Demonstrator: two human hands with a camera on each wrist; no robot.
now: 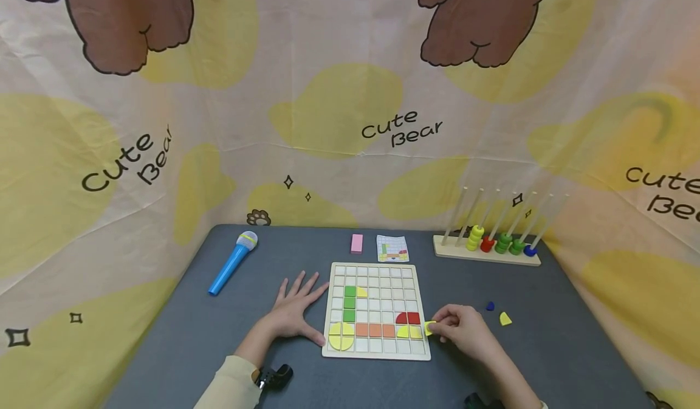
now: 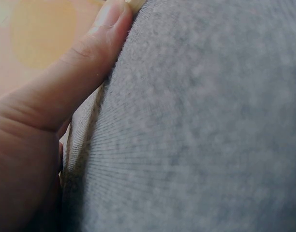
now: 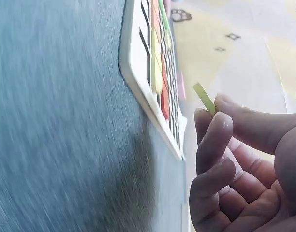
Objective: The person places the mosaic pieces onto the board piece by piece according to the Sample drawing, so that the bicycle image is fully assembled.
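A white gridded puzzle board (image 1: 385, 276) lies on the table, with green, yellow, orange and red tiles set in some of its squares. My left hand (image 1: 293, 312) is spread flat beside it, thumb at the lower left corner and a fingertip at the left edge. In the left wrist view the thumb (image 2: 80, 63) lies along the table surface. Just off the board's lower right edge, my right hand (image 1: 462, 329) pinches a small yellow tile (image 1: 429, 328) between thumb and fingertips. The right wrist view shows this tile (image 3: 204, 97) edge-on, raised above the table.
A blue loose piece (image 1: 490, 306) and a yellow one (image 1: 505, 318) lie right of my right hand. Behind the board are a pink block (image 1: 356, 244) and a pattern card (image 1: 392, 248). A toy microphone (image 1: 233, 263) lies left, a peg stand with rings (image 1: 487, 251) back right.
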